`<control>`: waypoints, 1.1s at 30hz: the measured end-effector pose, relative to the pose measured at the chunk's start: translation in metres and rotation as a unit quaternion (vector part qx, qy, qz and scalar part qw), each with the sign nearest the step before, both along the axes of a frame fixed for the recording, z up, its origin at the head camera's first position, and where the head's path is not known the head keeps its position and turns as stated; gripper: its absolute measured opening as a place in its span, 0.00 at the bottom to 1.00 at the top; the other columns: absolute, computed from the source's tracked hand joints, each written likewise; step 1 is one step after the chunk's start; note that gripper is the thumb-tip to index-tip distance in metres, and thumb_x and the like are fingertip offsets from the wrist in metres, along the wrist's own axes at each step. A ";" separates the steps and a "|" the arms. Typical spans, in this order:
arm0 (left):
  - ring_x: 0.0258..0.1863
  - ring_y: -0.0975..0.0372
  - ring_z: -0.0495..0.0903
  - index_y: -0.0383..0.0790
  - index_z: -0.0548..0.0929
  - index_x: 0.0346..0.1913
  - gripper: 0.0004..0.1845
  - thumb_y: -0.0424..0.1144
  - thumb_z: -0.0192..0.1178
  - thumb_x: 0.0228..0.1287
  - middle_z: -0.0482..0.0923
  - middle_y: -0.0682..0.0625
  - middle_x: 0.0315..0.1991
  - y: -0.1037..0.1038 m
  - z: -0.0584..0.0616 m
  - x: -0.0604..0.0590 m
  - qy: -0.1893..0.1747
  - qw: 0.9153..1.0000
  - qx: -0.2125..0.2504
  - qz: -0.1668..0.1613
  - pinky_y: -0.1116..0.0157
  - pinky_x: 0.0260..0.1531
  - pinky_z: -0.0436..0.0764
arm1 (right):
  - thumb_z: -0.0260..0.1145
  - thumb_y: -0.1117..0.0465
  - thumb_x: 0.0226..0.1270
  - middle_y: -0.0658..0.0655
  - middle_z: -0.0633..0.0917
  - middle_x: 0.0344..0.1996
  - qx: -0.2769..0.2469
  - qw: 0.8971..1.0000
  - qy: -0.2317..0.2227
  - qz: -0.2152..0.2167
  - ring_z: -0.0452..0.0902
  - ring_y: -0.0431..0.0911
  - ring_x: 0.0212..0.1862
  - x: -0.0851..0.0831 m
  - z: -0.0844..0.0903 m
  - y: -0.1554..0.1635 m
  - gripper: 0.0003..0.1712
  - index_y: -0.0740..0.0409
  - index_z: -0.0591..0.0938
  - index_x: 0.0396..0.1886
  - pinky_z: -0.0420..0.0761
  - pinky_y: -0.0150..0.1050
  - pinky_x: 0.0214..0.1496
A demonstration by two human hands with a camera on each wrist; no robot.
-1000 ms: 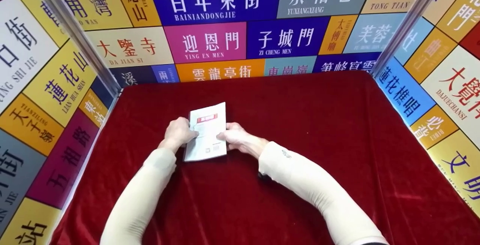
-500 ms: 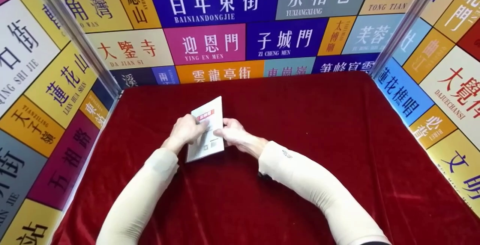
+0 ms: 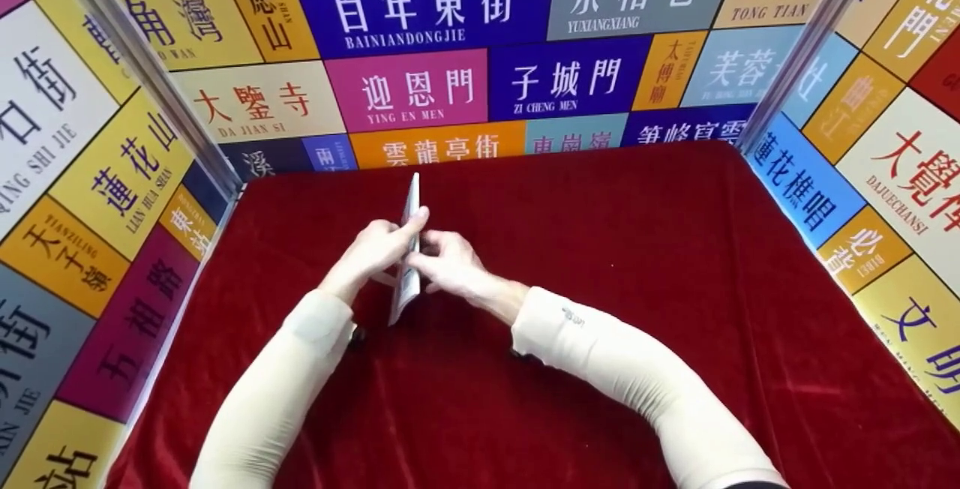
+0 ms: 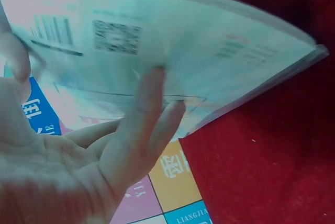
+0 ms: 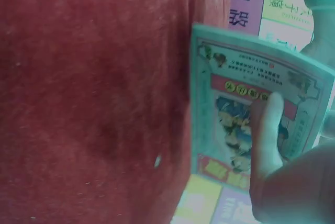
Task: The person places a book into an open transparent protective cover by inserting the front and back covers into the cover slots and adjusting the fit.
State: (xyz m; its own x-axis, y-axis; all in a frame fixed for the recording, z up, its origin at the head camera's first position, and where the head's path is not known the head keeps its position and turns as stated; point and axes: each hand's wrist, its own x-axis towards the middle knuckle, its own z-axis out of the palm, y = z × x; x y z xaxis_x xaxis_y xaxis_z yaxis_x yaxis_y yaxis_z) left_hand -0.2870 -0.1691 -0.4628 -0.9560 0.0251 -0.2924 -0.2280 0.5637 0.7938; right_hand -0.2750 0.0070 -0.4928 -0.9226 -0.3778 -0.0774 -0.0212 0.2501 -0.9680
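A thin paperback book (image 3: 406, 295) stands almost edge-on to the head camera, held above the cloth between both hands. My left hand (image 3: 377, 247) grips it from the left, with the thumb over its edge. From the right, my right hand (image 3: 450, 262) pinches the book. In the left wrist view the back cover (image 4: 199, 46) carries a barcode and a QR code, and the left fingers (image 4: 144, 103) rest against it. The right wrist view shows the illustrated front cover (image 5: 233, 124) with the right thumb (image 5: 268, 135) on it. Some fingers are hidden behind the book.
Dark red velvet cloth (image 3: 600, 264) covers the table. Panels printed with place names (image 3: 427, 5) wall it in at the back and on both sides. Metal-looking posts (image 3: 150, 69) stand at the rear corners.
The book has turned from showing its white back cover to nearly edge-on, its top swinging left and away. The left thumb has shifted up and right across to its edge.
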 end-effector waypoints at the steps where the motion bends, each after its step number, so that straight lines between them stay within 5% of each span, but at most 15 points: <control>1: 0.41 0.52 0.89 0.36 0.89 0.47 0.48 0.84 0.54 0.71 0.83 0.44 0.40 0.001 0.002 0.000 -0.001 1.000 0.004 -0.003 0.50 0.34 0.96 | 0.73 0.55 0.73 0.56 0.95 0.45 0.015 1.000 0.016 -0.002 0.89 0.40 0.33 0.001 0.002 -0.001 0.22 0.53 0.90 0.65 0.94 0.40 0.35; 6: 0.38 0.56 0.89 0.36 0.91 0.47 0.44 0.79 0.56 0.75 0.87 0.45 0.42 0.003 0.009 0.001 0.005 1.000 0.020 -0.022 0.56 0.34 0.94 | 0.75 0.44 0.75 0.55 0.92 0.31 0.071 0.993 0.096 -0.002 0.84 0.37 0.21 0.005 0.001 0.000 0.21 0.51 0.93 0.58 0.88 0.34 0.30; 12: 0.34 0.61 0.90 0.27 0.89 0.56 0.27 0.52 0.55 0.87 0.91 0.43 0.43 -0.003 0.010 -0.003 0.003 0.996 0.092 -0.019 0.65 0.40 0.91 | 0.76 0.50 0.77 0.63 0.96 0.49 0.032 0.992 0.114 0.042 0.94 0.53 0.35 0.003 -0.006 0.010 0.25 0.57 0.90 0.66 0.86 0.28 0.33; 15: 0.34 0.62 0.89 0.24 0.87 0.60 0.24 0.43 0.51 0.87 0.91 0.44 0.43 -0.004 0.009 -0.006 -0.003 0.994 0.113 -0.011 0.64 0.43 0.91 | 0.76 0.54 0.76 0.68 0.95 0.54 0.002 0.994 0.101 0.038 0.95 0.52 0.40 -0.002 -0.009 0.014 0.25 0.60 0.90 0.66 0.89 0.29 0.36; 19: 0.35 0.63 0.89 0.24 0.84 0.63 0.23 0.41 0.48 0.87 0.90 0.46 0.41 0.000 0.008 -0.010 -0.011 0.989 0.148 0.005 0.63 0.45 0.91 | 0.77 0.60 0.75 0.69 0.93 0.58 -0.042 0.998 0.053 0.002 0.93 0.42 0.42 -0.013 -0.013 0.022 0.23 0.63 0.89 0.65 0.95 0.38 0.46; 24: 0.34 0.62 0.90 0.23 0.82 0.63 0.22 0.38 0.45 0.88 0.90 0.49 0.35 0.012 0.011 -0.014 -0.005 0.975 0.222 0.023 0.65 0.39 0.90 | 0.76 0.59 0.75 0.64 0.93 0.60 -0.068 0.994 -0.048 -0.065 0.90 0.43 0.51 -0.025 -0.024 0.041 0.28 0.65 0.84 0.70 0.95 0.45 0.55; 29: 0.33 0.61 0.91 0.27 0.82 0.60 0.21 0.40 0.44 0.91 0.90 0.49 0.34 0.028 0.014 -0.018 0.001 0.958 0.283 0.039 0.64 0.38 0.91 | 0.72 0.53 0.81 0.53 0.94 0.46 -0.142 0.970 -0.183 -0.079 0.92 0.44 0.45 -0.037 -0.029 0.060 0.24 0.61 0.81 0.67 0.94 0.44 0.52; 33: 0.34 0.60 0.91 0.27 0.82 0.62 0.21 0.40 0.44 0.91 0.90 0.48 0.35 0.040 0.012 -0.023 0.001 0.953 0.301 0.045 0.63 0.39 0.92 | 0.68 0.55 0.84 0.51 0.95 0.38 -0.172 0.960 -0.207 -0.080 0.93 0.45 0.40 -0.047 -0.027 0.077 0.14 0.58 0.82 0.59 0.93 0.42 0.46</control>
State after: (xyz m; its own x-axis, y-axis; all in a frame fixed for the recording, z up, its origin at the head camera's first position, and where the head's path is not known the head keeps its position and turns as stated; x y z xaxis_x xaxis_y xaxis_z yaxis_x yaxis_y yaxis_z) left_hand -0.3100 -0.1291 -0.4506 -0.9629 0.1058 -0.2482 -0.2511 -0.0152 0.9678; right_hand -0.3216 0.0844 -0.5203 -0.8880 -0.3026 -0.3464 0.3955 -0.1182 -0.9108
